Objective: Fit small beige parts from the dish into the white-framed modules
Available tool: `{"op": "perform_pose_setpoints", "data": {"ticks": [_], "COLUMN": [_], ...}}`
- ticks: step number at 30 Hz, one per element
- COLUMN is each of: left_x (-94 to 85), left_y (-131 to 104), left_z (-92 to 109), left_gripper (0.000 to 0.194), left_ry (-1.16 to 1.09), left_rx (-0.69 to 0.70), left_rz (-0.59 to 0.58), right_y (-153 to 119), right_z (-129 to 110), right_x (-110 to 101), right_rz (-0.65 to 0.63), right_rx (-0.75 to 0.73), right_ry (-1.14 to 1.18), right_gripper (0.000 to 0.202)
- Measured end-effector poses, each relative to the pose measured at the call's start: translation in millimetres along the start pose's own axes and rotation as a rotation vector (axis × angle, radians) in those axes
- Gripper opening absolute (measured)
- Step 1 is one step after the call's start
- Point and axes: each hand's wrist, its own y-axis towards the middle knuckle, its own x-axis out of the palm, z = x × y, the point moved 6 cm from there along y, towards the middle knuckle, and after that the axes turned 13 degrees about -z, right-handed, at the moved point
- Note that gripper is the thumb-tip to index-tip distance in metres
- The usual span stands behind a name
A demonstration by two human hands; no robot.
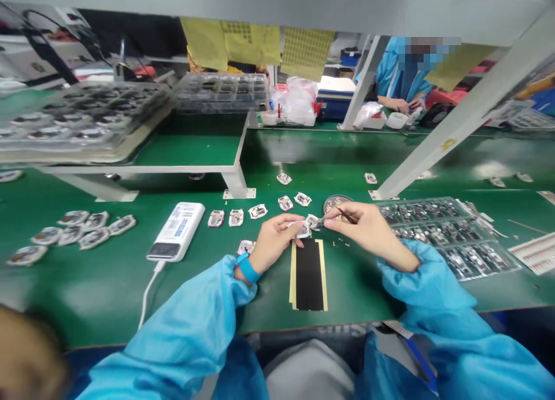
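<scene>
While pinching a white-rimmed part [303, 230] between thumb and fingers of the left hand [273, 238] at frame centre, grips a slim dark tool [347, 215] in pressed-together fingertips of the right hand [367, 229], near a black strip [309, 277], lower centre.

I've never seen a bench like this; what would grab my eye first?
Probably the bright blue sleeves reaching over the green bench, where the left hand holds a small white part and the right hand a thin dark tool. Just below the hands lies a black strip with yellow edges. Left of it sits a white device with a cable.
</scene>
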Motion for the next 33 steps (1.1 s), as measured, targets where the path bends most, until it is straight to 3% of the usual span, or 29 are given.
{"op": "perform_pose_setpoints", "data": {"ticks": [4, 10, 18, 33], "left_x": [-8.9, -5.8, 10.9, 11.4], "left_y": [1.7, -1.7, -10.3, -13.3], "left_z": [-3.0, -4.0, 0.9, 9.4], "left_gripper": [0.04, 0.036, 0.055, 0.051], "left_ry": [0.024, 0.015, 0.225, 0.654], "left_rx": [0.022, 0.037, 0.143, 0.24], "left_rz": [0.058, 0.053, -0.041, 0.044], "right_y": [11.4, 5.6, 4.0, 4.4], "right_z": [14.3, 54.8, 61.6, 62.5], "right_x": [15.7, 37.1, 47.6, 55.0], "right_rz": [-0.051, -0.062, -0.009, -0.023], "right_rx": [-0.045, 0.16, 0.216, 0.255], "right_ry": [0.095, 0.424, 0.468, 0.642], "right_gripper": [0.027, 0.033, 0.033, 0.027]}}
